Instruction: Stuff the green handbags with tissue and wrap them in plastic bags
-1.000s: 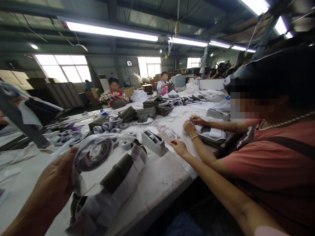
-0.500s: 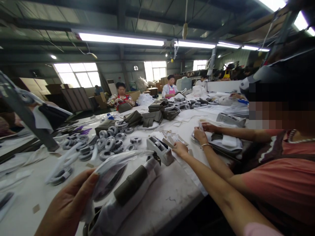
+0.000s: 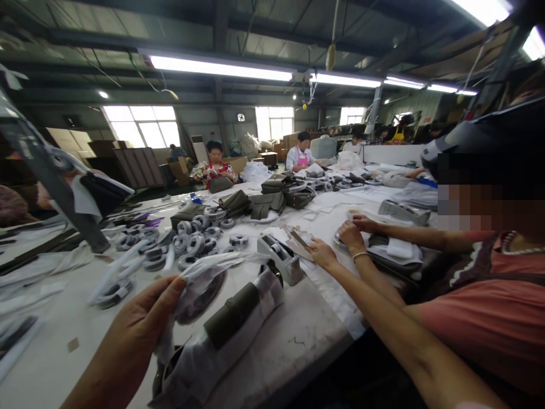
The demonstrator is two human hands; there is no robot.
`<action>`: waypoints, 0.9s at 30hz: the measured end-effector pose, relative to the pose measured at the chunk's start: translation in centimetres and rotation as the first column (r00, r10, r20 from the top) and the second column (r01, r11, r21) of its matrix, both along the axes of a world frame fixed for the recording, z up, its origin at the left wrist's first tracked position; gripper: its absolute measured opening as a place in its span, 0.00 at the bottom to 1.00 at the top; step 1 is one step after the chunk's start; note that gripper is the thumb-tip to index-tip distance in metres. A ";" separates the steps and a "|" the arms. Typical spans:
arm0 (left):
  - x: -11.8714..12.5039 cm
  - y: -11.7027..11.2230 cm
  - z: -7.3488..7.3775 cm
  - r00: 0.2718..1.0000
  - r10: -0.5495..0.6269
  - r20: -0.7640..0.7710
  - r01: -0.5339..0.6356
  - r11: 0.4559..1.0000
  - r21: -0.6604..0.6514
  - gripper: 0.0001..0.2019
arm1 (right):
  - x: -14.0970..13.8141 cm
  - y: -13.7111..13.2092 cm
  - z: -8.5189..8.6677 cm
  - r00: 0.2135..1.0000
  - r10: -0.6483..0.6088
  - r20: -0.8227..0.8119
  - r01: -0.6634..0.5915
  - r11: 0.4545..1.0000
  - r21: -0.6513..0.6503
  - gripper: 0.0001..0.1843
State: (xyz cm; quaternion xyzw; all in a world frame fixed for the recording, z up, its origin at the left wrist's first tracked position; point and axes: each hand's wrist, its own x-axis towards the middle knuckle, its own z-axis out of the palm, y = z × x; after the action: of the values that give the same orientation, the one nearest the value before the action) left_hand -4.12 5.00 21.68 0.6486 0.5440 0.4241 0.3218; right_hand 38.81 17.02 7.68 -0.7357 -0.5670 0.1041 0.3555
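Note:
My left hand is low at the left, with thumb and fingers closed on a clear plastic bag holding a coiled grey strap. Under the bag lies an olive-green bag wrapped in white paper. My right arm reaches in from the bottom right. My right hand rests by the grey tape dispenser, its fingers curled at some brownish card pieces. What it pinches is too small to make out.
A co-worker in a red shirt sits close on my right, both hands on a flat item. Coiled straps and olive bags cover the white table. Other people work at the far end.
The view has swung, so everything sits further right and lower. My left hand has brought the bagged strap down onto the wrapped bag. My right hand stays by the tape dispenser.

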 end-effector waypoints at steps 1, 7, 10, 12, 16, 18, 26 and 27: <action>0.1 0.0 0.1 0.999 -0.009 0.043 0.010 1.000 -0.028 0.23 | -0.3 -0.4 0.5 1.000 -0.005 -0.021 0.006 0.999 0.041 0.11; 0.6 0.2 0.8 0.977 -0.046 0.208 0.067 0.993 -0.095 0.23 | -6.2 -7.3 4.1 0.918 0.261 -0.299 -0.184 0.947 0.264 0.20; 0.8 0.3 0.9 0.976 -0.079 0.205 0.098 0.991 -0.086 0.23 | -10.9 -12.3 6.0 0.708 0.496 -0.503 -0.431 0.867 0.249 0.21; 0.9 0.1 1.0 0.981 -0.102 0.165 0.112 0.992 -0.054 0.22 | -13.6 -14.7 6.8 0.648 0.555 -0.522 -0.530 0.821 0.214 0.20; 1.2 -0.7 1.4 0.989 -0.142 0.046 0.142 0.990 0.005 0.23 | -16.8 -16.3 7.4 0.595 0.611 -0.522 -0.611 0.766 0.201 0.19; 1.3 -1.3 1.7 0.986 -0.166 -0.018 0.167 0.985 0.037 0.23 | -17.8 -16.1 7.6 0.575 0.623 -0.531 -0.623 0.754 0.209 0.20; 1.7 -2.5 1.6 0.945 -0.255 -0.203 0.282 0.952 0.116 0.21 | -21.5 -15.5 9.8 0.343 0.626 -0.701 -0.619 0.711 0.332 0.22; 1.6 -2.6 1.6 0.941 -0.261 -0.217 0.292 0.949 0.123 0.21 | -21.8 -15.5 10.0 0.292 0.610 -0.737 -0.612 0.711 0.345 0.22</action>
State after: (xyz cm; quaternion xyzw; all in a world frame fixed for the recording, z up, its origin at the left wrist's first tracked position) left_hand -2.48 2.43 23.26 0.7804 0.4423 0.3486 0.2716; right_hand 17.01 1.48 17.70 -0.3288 -0.5726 0.5563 0.5046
